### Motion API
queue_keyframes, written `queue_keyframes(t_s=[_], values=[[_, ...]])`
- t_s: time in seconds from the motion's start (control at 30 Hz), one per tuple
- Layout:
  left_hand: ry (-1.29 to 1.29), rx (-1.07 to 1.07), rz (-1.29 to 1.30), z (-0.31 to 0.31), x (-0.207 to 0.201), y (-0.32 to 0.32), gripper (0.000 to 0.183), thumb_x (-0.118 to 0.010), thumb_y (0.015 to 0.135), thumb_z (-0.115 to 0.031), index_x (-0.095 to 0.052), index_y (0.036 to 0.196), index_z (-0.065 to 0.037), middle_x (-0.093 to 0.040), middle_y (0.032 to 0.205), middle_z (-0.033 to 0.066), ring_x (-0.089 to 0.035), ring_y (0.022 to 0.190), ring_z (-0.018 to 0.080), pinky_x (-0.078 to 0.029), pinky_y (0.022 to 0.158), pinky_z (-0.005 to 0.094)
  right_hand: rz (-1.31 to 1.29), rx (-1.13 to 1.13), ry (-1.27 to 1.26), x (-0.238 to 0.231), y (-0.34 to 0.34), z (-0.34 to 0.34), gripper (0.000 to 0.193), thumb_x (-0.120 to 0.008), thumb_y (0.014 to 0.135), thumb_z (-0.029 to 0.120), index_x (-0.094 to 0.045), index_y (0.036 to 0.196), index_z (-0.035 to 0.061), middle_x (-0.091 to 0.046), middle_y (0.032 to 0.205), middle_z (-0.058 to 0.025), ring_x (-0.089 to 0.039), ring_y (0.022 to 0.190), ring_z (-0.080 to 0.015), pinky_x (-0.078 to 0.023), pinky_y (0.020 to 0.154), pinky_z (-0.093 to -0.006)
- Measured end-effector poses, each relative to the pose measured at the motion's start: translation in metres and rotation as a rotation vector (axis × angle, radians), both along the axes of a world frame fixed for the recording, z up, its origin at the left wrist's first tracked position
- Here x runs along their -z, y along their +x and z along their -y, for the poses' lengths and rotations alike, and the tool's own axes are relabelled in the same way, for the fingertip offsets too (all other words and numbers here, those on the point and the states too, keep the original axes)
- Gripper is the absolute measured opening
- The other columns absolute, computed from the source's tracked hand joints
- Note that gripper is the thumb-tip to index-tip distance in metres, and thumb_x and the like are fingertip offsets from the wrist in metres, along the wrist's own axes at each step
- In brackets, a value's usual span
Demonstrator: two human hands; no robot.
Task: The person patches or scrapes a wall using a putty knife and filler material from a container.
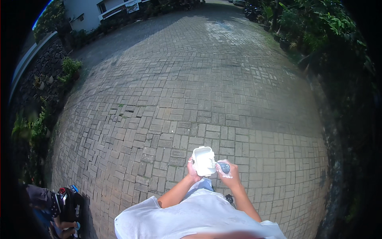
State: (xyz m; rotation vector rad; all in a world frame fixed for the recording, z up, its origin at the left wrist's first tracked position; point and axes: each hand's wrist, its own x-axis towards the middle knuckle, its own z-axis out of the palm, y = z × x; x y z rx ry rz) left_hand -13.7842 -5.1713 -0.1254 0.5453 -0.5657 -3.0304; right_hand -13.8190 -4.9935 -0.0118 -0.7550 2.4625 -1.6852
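In front of my body my left hand point(192, 170) is wrapped round the left side of a white plastic tub point(205, 174), rounded at the corners and open at the top. White stuff lies inside it, but its kind is hard to make out. Beside the tub's right side, my right hand point(232, 173) is closed on a smooth, dark grey-blue rounded object point(225, 168). White paste or foam coats the fingers and the edges of that object. Whether the object touches the tub cannot be told.
Grey brick paving point(179, 91) spreads ahead. A person point(59, 217) is by a dark motorbike point(71, 199) at the lower left. Left stand a stone wall point(47, 55) and plants point(71, 65); shrubs point(314, 32) line the right edge. A white building point(85, 16) is far left.
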Motion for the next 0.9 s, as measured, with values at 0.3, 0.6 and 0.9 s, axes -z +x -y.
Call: queue_keyframes(t_s=[0.3,0.6,0.9], values=[[-0.012,-0.032,0.029,0.113,-0.025,-0.198,0.070,-0.028,0.092,-0.060,-0.054,0.139,-0.014,-0.062,0.130,0.0101,-0.062,0.117,0.0319,-0.049,0.100,0.0512,-0.057,0.050,-0.042,-0.030,-0.196,0.119,0.018,-0.075,0.084,0.009,-0.069,0.097,-0.0005,-0.071,0.080,-0.0148,-0.070,0.069,-0.0210,-0.053,0.064,-0.0314],[-0.065,-0.177,0.085,0.192,-0.013,-0.397,0.070,-0.026,0.092,-0.057,-0.053,0.140,-0.015,-0.063,0.128,0.0091,-0.062,0.116,0.0305,-0.050,0.099,0.0511,0.003,-0.141,0.031,0.020,-0.428,0.200,0.018,-0.074,0.085,0.010,-0.069,0.100,0.0009,-0.072,0.083,-0.0147,-0.071,0.074,-0.0222,-0.054,0.068,-0.0323],[-0.020,-0.164,0.010,0.255,-0.026,-0.599,0.067,-0.026,0.093,-0.055,-0.056,0.135,-0.013,-0.065,0.123,0.0102,-0.064,0.112,0.0305,-0.052,0.096,0.0492,0.042,-0.188,-0.064,-0.014,-0.635,0.265,0.018,-0.074,0.085,0.010,-0.068,0.100,0.0016,-0.071,0.083,-0.0155,-0.071,0.073,-0.0257,-0.054,0.067,-0.0336]])
